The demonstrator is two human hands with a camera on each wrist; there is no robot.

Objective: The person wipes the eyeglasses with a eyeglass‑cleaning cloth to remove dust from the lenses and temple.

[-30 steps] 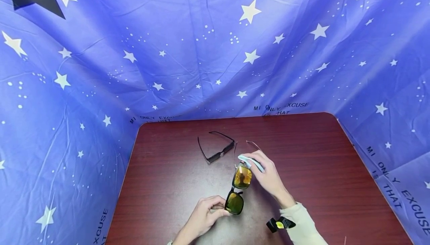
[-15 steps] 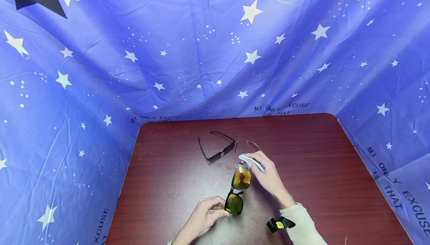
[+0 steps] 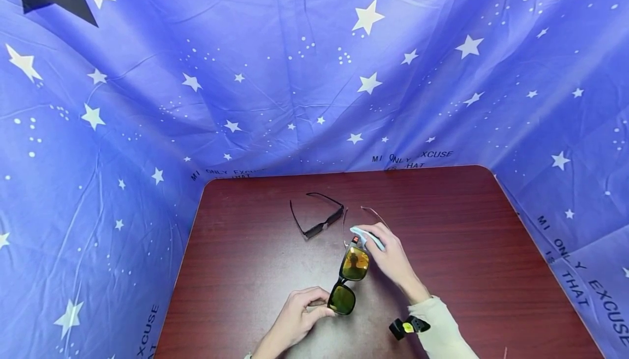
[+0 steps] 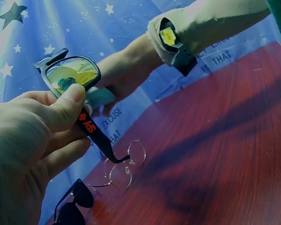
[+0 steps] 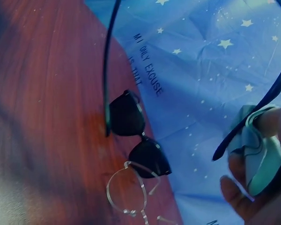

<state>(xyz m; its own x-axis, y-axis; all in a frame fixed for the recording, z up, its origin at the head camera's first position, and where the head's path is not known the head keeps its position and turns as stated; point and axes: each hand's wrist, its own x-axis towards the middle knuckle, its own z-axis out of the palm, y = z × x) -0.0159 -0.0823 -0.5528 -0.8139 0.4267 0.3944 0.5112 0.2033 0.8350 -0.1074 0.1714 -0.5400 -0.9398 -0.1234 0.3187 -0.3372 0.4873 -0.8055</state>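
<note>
My left hand (image 3: 301,315) pinches a pair of black-framed sunglasses (image 3: 355,264) with yellow mirrored lenses by the end near the lower lens. In the left wrist view the thumb lies against the frame, and an orange-red mark shows on the temple arm (image 4: 99,137). My right hand (image 3: 392,258) grips a folded light-blue cloth (image 3: 369,237) at the far end of these sunglasses. The right wrist view has a dark temple arm (image 5: 271,91) crossing in front of the cloth; whether the cloth touches it, I cannot tell.
Black sunglasses (image 3: 324,225) rest on the reddish-brown table (image 3: 245,271) with arms unfolded. Thin wire-framed glasses (image 5: 107,192) lie beside them, partly hidden by the right hand in the head view. A starry blue curtain (image 3: 295,75) surrounds the table. A black strapped device (image 3: 409,327) is on the right wrist.
The held sunglasses have turned slightly, their upper lens shifting a little downward, and a red mark at their upper end shows more clearly. Both hands stay nearly in place, still holding sunglasses and cloth.
</note>
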